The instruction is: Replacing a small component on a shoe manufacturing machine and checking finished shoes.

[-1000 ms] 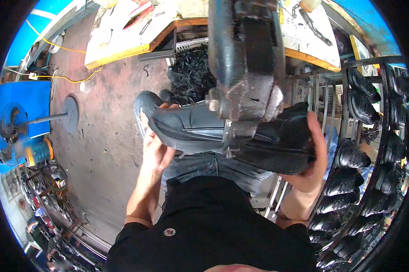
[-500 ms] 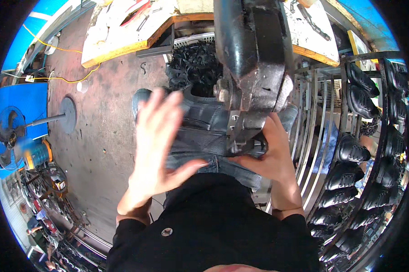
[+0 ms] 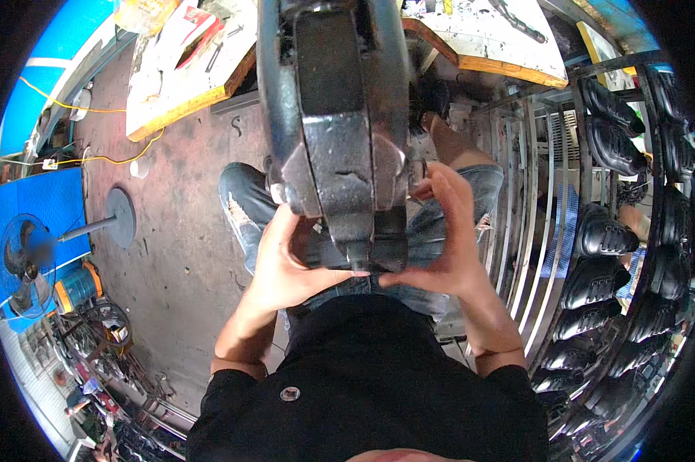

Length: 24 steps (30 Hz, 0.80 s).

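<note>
Hands newly cupping dark shoe

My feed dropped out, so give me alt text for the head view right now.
Both hands, left hand and right hand, press a dark shoe up under the head of a grey metal machine, above the person's jeans. A metal rack of black shoes stands at right.
</note>
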Tool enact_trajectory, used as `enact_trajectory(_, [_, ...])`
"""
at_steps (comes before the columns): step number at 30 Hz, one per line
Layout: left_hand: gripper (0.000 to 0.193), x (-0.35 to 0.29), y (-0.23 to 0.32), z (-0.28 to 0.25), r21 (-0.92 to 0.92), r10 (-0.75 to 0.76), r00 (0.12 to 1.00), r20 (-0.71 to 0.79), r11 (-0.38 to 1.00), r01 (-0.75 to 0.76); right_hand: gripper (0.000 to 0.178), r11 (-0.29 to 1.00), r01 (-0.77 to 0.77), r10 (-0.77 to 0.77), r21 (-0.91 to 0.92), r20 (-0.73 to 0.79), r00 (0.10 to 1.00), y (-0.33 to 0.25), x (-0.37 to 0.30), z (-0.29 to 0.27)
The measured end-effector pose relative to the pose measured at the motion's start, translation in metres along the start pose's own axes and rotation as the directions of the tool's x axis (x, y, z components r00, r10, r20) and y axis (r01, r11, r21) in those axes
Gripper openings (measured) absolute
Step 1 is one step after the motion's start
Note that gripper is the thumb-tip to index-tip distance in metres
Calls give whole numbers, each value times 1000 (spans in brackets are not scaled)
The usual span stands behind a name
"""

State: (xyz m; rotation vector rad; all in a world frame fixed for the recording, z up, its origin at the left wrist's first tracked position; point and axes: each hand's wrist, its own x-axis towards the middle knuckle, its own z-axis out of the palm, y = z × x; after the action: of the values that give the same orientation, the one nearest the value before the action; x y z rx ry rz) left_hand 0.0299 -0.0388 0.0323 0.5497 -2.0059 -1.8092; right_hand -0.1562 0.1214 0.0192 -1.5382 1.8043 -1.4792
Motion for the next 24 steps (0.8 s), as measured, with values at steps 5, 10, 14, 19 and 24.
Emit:
enact_trajectory(5, [91,-8,-16,20,-340,2,997,-74,940,-27,117,847,-345,361,404,38,932,83,-79,48])
enact_trajectory(10, [75,-20,-43,9,-56,28,1000,-12,998,-29,116,871,-433,399,233,179,899,89,-90,25])
enact_trajectory(14, [66,-29,-46,12,-151,-54,989,-136,988,33,109,940,-338,316,38,269,910,76,-81,8])
enact_trajectory(19, [74,-28,-37,30,-416,-27,961,-276,904,-94,108,903,-408,355,131,308,883,74,-76,18])
enact_trajectory(24, [74,-6,-29,21,-212,128,989,-74,967,-141,110,844,-458,420,281,187,888,87,-92,19])
